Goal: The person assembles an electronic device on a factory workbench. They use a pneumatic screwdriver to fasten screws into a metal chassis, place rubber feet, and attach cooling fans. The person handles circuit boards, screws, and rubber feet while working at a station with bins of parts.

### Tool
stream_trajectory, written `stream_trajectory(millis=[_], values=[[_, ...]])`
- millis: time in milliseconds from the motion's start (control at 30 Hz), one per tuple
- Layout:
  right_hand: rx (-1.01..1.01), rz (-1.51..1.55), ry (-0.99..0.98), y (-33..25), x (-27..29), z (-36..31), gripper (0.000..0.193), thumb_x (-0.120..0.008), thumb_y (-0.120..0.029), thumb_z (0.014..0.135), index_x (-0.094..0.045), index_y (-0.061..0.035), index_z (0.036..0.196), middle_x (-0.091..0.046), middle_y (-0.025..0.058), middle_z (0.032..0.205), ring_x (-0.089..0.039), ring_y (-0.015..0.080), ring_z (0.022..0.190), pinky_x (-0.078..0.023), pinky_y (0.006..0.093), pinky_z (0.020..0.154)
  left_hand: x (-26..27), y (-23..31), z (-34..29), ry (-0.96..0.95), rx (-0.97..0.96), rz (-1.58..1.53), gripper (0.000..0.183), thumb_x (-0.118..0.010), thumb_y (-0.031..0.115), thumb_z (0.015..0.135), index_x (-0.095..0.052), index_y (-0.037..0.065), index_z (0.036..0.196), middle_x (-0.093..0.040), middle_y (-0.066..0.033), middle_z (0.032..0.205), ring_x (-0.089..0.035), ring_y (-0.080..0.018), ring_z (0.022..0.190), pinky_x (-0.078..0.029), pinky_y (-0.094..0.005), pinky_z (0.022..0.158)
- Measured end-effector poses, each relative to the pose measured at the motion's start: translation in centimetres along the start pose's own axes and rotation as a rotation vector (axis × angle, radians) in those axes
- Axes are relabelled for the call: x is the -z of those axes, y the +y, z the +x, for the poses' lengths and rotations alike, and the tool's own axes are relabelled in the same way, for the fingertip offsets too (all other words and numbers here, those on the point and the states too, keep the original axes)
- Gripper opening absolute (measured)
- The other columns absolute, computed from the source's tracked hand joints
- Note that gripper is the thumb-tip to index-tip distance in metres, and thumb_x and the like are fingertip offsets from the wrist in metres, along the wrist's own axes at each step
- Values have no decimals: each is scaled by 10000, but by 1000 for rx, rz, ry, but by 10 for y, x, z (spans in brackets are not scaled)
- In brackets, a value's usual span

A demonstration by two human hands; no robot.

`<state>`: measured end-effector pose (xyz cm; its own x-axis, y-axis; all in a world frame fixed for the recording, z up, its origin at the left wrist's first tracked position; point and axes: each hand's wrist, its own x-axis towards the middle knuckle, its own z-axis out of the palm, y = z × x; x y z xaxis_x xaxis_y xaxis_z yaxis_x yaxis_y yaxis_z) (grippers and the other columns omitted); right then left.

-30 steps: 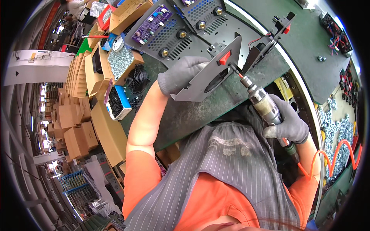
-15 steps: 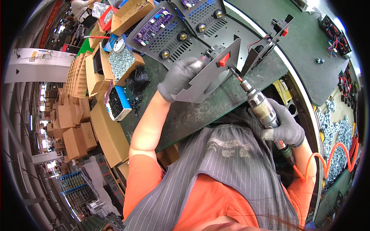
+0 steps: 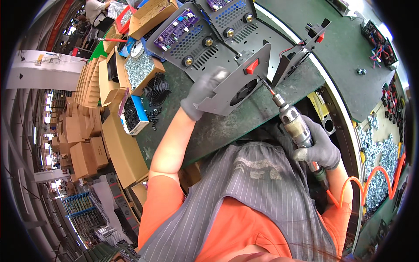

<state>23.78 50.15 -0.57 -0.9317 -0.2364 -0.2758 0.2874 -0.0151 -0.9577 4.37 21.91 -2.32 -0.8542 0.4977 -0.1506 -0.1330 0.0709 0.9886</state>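
My right hand [image 3: 322, 146] is closed round an air screwdriver [image 3: 296, 124] with an orange coiled hose. Its bit points up-left, close to the right edge of an upright grey metal panel [image 3: 218, 102]. That panel carries a red rocker switch [image 3: 252, 67] and a round opening. In the opening a black fan [image 3: 243, 93] shows. My left hand [image 3: 205, 89], gloved in grey and slightly blurred, is at the panel's left, behind it. Its fingers curl toward the fan and are partly hidden by the panel. The panel rises from a grey chassis [image 3: 227, 48] with purple circuit boards [image 3: 176, 29].
Left of the chassis stand a carton of silver screws [image 3: 139, 70], black fan guards [image 3: 157, 89] and a box of black screws [image 3: 131, 115]. Right of it is another upright bracket [image 3: 301, 54]. Loose metal parts [image 3: 377, 153] lie farther right. A person [image 3: 97, 11] sits at the far left.
The black fan has come into the panel's opening, through which the bench showed before. My left hand has shifted slightly down behind the panel. The screwdriver has barely moved.
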Motion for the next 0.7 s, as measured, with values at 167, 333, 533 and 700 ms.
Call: stream_trajectory(millis=[167,333,533,700], values=[[20,15,5,6,2,1,863,-881,-328,590,-520,5,1299,-587,23,985,-543,128,875,-465,295,802,15,-14,-53,349,73,-111,264,-482,290,968,-596,53,948,-508,22,699,-439,-47,535,-313,-202,452],[19,-5,10,13,2,1,890,-880,-322,575,-511,6,1315,-584,38,1021,-537,133,908,-459,305,846,-4,-27,-103,-330,411,-323,375,-477,398,978,-578,37,983,-393,46,622,-340,-58,479,-272,-209,429],[-22,36,12,18,-5,-2,910,-881,-319,565,-502,18,1320,-578,36,1032,-531,130,912,-452,288,840,-88,-33,-43,-288,175,-682,632,-465,541,990,-496,15,1340,-420,45,723,-348,-66,541,-337,-209,494],[-50,63,5,21,-7,-8,943,-886,-339,569,-482,7,1347,-578,28,1041,-538,129,916,-455,282,837,-105,-29,-10,-280,169,-969,437,-473,402,1032,-579,21,1217,-427,54,683,-365,-62,544,-342,-213,491]])
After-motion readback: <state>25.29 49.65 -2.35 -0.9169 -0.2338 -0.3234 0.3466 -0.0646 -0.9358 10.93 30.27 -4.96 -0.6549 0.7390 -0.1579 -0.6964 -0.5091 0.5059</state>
